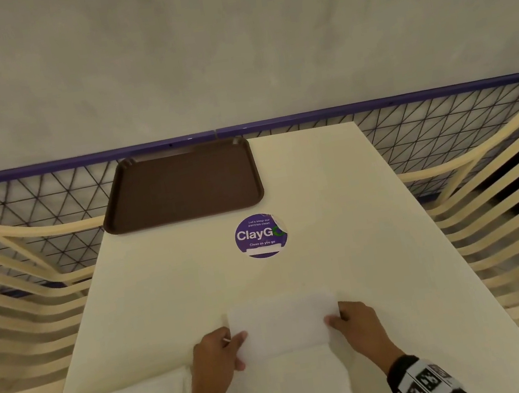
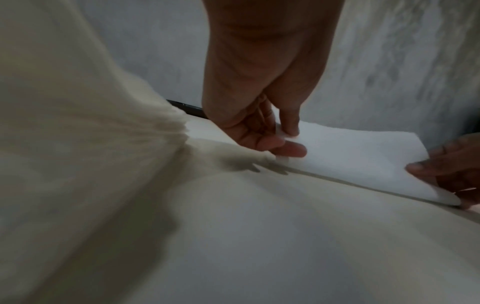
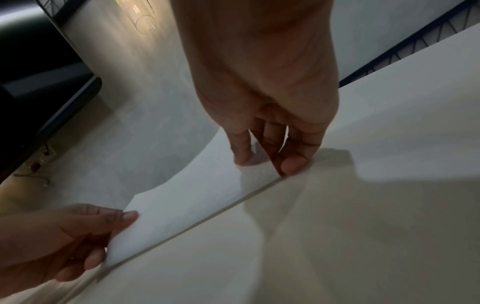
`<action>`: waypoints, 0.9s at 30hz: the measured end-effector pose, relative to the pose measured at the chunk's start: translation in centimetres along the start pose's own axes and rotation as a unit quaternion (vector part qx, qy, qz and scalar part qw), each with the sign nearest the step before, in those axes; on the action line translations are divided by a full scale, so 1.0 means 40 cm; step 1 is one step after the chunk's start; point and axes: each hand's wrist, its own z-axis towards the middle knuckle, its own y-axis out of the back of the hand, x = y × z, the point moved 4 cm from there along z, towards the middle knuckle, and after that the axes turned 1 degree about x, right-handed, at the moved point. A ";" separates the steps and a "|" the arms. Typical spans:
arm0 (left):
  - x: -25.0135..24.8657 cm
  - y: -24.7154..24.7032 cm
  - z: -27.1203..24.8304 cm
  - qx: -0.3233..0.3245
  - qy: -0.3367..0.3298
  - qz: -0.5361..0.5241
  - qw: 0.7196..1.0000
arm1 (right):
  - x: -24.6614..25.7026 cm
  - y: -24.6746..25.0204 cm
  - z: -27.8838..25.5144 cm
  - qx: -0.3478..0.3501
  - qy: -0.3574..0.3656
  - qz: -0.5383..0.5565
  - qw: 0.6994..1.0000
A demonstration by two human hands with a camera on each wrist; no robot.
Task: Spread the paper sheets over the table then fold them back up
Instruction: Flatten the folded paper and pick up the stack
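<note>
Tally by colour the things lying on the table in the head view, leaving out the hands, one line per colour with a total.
White: 1, the paper sheet pinched by the left hand and right hand
Brown: 1, the tray
Purple: 1, the round sticker
Total: 3, all on the table

Both forearms reach forward side by side, each wrist wrapped in a dark band with black-and-white markers. The left hand (image 1: pixel 219 350) is turned palm inward, its thumb (image 2: pixel 291 123) on top and curled fingers (image 2: pixel 293 150) beneath, pinching the left edge of a paper sheet (image 1: pixel 284 325). The right hand (image 1: pixel 358 323) mirrors it, thumb and forefinger (image 3: pixel 294 162) nipping the sheet's right edge.
</note>
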 end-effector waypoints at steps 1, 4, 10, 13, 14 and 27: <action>-0.002 -0.003 0.006 -0.008 -0.003 0.012 1.000 | 0.003 -0.001 0.010 0.001 -0.006 -0.012 1.000; 0.000 -0.012 0.019 -0.018 0.004 0.033 0.999 | 0.011 -0.001 0.023 -0.009 -0.027 -0.036 0.999; -0.032 -0.034 -0.019 -0.165 -0.197 0.135 0.957 | 0.019 -0.002 0.029 -0.009 -0.033 -0.054 0.998; -0.036 -0.143 -0.079 -0.056 -0.378 0.304 0.873 | 0.018 -0.002 0.031 -0.007 -0.028 -0.049 0.998; -0.011 -0.179 -0.081 -0.014 -0.387 0.348 0.854 | 0.014 -0.002 0.030 0.000 -0.031 -0.054 0.998; 0.060 -0.223 -0.063 0.049 -0.355 0.445 0.820 | -0.023 -0.160 -0.068 0.105 0.255 -0.392 0.878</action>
